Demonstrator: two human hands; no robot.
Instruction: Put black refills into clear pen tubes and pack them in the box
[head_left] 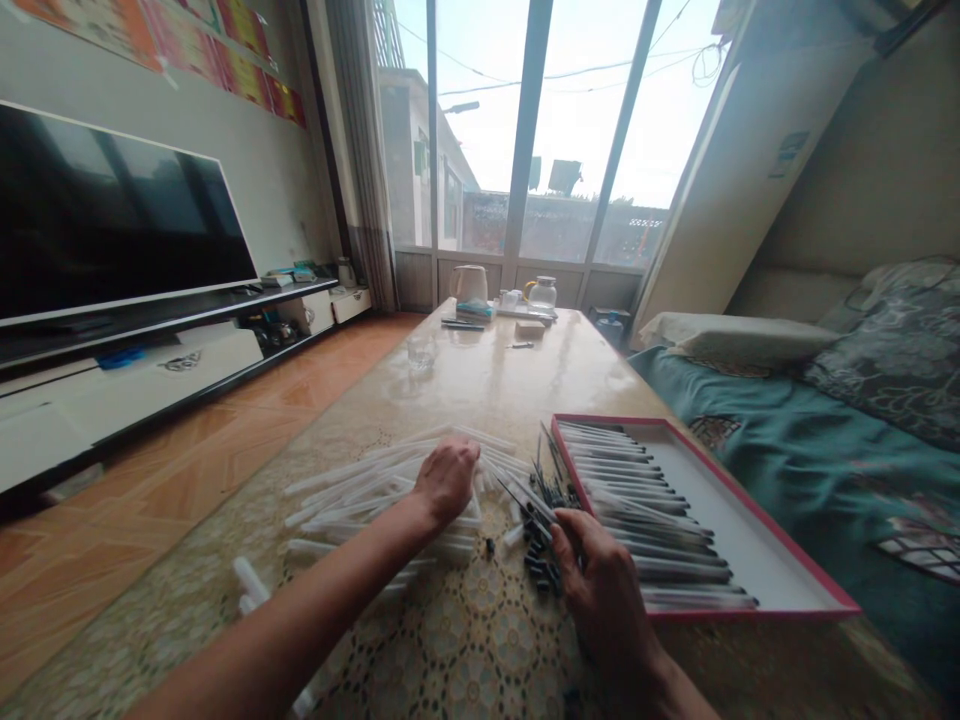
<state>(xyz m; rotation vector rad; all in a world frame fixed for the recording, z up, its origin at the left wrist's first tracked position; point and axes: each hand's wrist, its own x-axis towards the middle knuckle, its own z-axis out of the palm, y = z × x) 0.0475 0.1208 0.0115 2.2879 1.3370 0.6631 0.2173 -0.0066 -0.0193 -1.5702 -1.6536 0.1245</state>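
Observation:
My right hand [604, 570] pinches a slim dark-tipped rod [516, 493], which slants up and left toward my other hand. Closed at the fingertips, my left hand [448, 478] is over the right side of a pile of translucent white plastic tubes [349, 490]; what its fingers hold is hidden. Small black caps [538, 560] are heaped just left of my right hand, with thin dark rods [553, 485] behind them. Beside that hand is a shallow pink-rimmed box [780, 530], holding a row of tubes with dark rods inside [652, 500].
A patterned cover lies over the long table [480, 650]. Farther off stand a drinking glass [421, 353], a kettle [469, 284] and a glass teapot [541, 293]. A sofa [757, 420] borders the right side; a television [120, 215] is at left.

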